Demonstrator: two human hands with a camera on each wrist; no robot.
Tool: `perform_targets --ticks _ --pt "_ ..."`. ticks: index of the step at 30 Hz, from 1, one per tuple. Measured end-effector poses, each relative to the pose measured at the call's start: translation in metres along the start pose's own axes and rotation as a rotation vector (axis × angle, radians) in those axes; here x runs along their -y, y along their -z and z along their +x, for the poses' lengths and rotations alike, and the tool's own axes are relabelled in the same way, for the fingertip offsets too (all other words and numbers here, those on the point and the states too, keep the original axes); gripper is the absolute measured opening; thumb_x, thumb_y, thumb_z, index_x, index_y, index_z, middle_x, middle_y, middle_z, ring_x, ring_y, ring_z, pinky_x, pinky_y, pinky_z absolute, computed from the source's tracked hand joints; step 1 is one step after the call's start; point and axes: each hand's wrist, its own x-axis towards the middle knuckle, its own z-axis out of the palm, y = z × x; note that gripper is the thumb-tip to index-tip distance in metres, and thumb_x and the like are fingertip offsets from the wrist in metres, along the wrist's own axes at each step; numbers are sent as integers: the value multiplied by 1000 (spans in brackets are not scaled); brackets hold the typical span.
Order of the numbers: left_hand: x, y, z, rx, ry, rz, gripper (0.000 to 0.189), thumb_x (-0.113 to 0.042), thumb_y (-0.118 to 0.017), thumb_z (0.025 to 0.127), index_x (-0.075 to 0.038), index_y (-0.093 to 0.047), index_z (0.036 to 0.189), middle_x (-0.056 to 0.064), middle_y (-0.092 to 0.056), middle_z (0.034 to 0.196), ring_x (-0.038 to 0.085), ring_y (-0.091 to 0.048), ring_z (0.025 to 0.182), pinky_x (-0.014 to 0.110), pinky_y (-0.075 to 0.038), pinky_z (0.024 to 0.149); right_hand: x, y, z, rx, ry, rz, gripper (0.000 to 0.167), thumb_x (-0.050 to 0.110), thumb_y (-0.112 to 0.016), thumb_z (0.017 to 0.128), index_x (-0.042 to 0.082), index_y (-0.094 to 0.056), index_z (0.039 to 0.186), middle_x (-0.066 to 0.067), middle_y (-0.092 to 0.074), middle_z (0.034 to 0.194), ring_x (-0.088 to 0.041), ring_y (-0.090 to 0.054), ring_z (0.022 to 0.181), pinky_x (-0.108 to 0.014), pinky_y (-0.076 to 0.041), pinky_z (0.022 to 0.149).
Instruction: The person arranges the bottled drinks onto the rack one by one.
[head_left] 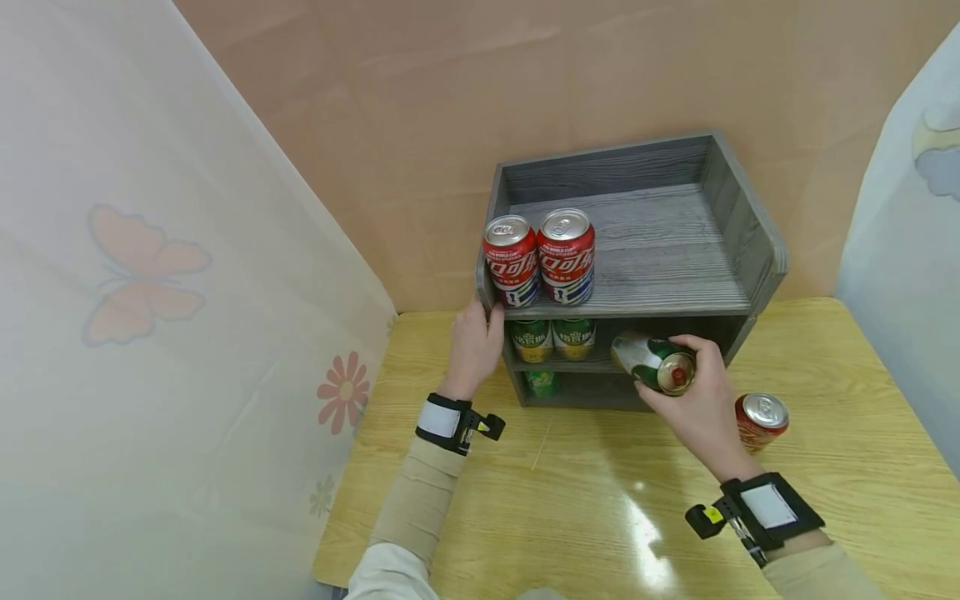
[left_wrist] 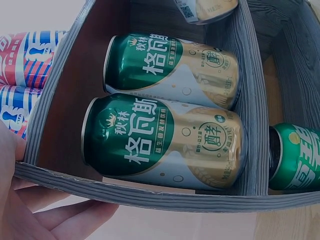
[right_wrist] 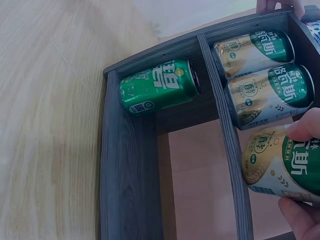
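Observation:
My right hand (head_left: pixel 697 392) grips a green-and-gold drink can (head_left: pixel 652 362), tilted at the front of the grey wooden shelf's (head_left: pixel 660 310) middle level. In the right wrist view that held can (right_wrist: pixel 280 162) is beside two matching cans (right_wrist: pixel 270 92) standing on the same level. My left hand (head_left: pixel 477 342) holds the shelf's left side edge, its thumb near the top board. Two red cola cans (head_left: pixel 567 258) stand on the top level at the left. On the bottom level stands a green soda can (right_wrist: pixel 160 86), mostly hidden in the head view.
A red can (head_left: pixel 762 419) stands on the wooden table (head_left: pixel 555 500), right of the shelf and close to my right wrist. The shelf's right side wall (head_left: pixel 750 221) rises beside the top level. A white curtain with printed flowers (head_left: pixel 225 333) hangs at the left.

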Motion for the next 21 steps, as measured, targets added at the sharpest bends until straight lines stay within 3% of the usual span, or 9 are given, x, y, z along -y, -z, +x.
perform_targets --ticks 4,8,21 --pt "0 0 0 0 -3 -1 22 -21 -46 106 -2 -57 107 9 -56 79 20 -49 60 35 -38 50 3 -1 6 15 -21 -24 83 3 -90 70 2 -45 140 -22 -54 124 -37 -57 106 -37 -47 77" --pt "0 0 0 -6 -8 7 22 -21 -46 106 -3 -57 105 8 -56 80 20 -50 62 36 -39 51 5 -3 13 39 -15 -11 84 4 -89 70 1 -44 141 -24 -55 123 -41 -58 107 -56 -46 80" --pt "2 -1 0 -6 -10 3 21 -21 -46 106 -3 -56 102 7 -51 76 21 -49 62 36 -39 52 10 -6 32 97 -27 4 82 7 -89 72 -3 -41 138 -27 -56 124 -48 -56 112 -62 -43 88"
